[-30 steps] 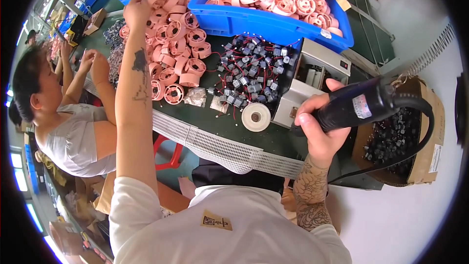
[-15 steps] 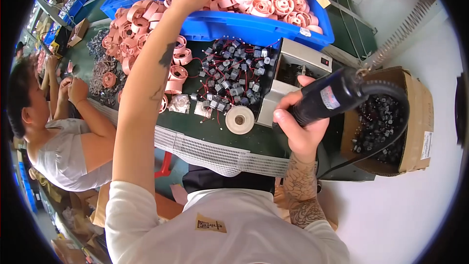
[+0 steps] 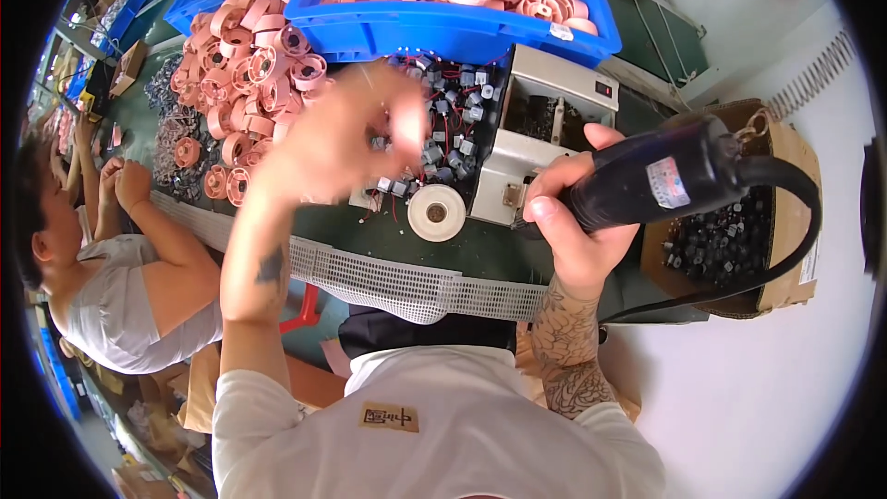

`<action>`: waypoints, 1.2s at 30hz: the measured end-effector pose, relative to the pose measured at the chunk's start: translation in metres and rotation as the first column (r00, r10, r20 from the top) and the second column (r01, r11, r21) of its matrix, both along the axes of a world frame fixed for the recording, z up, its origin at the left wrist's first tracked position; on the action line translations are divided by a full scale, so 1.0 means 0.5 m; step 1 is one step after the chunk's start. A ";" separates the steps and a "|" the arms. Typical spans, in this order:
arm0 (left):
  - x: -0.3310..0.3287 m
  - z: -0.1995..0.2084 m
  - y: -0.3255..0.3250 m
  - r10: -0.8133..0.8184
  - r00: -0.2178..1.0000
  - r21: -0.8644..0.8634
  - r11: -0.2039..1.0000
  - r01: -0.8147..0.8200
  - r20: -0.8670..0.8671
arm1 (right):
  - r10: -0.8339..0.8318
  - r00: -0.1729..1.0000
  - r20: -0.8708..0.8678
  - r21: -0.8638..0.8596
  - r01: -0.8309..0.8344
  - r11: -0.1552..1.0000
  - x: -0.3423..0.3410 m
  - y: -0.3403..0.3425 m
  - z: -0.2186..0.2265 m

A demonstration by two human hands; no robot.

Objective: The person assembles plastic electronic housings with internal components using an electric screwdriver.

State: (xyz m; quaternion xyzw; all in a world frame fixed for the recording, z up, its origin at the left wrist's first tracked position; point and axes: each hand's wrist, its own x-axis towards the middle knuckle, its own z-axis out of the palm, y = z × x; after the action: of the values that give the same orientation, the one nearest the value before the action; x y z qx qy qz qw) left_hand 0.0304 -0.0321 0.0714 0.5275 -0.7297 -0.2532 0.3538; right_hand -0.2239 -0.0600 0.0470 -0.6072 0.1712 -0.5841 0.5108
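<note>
My left hand (image 3: pixel 346 129), smeared by motion, is closed on a pink round plastic housing (image 3: pixel 407 126) above the table's middle. Beneath it lies a heap of small grey motors with red wires (image 3: pixel 457 102). My right hand (image 3: pixel 582 222) grips a black electric screwdriver (image 3: pixel 647 180), which hangs from a coiled spring (image 3: pixel 813 74) and trails a thick black cable. The driver's tip points left, beside a beige metal screw feeder (image 3: pixel 522 143). A round cream-coloured disc-shaped fixture (image 3: pixel 436 213) with a dark centre sits on the green table, between my two hands.
A blue bin (image 3: pixel 443 32) full of pink housings stands at the back. More pink housings (image 3: pixel 245 74) are piled at left. A cardboard box (image 3: pixel 785 259) of dark parts is at right. White mesh (image 3: pixel 388 268) edges the table. Another person (image 3: pixel 129 286) works at left.
My left hand has come back from the blue bin toward me, now with a pink housing. The screwdriver in my right hand has shifted slightly right. The view has moved a little.
</note>
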 end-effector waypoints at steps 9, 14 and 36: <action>-0.125 -0.079 0.099 0.060 0.919 -0.034 0.998 -0.051 0.391 | -0.013 0.997 -0.070 -0.073 0.008 0.997 -0.004 -0.006 -0.004; -0.075 -0.079 0.015 0.125 0.959 -0.096 0.990 -0.104 0.254 | -0.071 0.982 -0.172 -0.140 0.046 0.989 -0.011 -0.012 -0.012; -0.063 0.012 0.037 0.111 0.993 -0.047 0.993 -0.109 0.043 | -0.048 0.993 -0.107 -0.091 0.038 0.995 -0.010 -0.009 -0.003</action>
State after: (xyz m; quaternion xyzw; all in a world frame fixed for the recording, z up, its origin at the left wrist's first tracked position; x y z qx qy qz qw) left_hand -0.0008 -0.0136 0.0776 0.5647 -0.7127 -0.2050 0.3622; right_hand -0.2291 -0.0644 0.0457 -0.6565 0.1857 -0.5678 0.4605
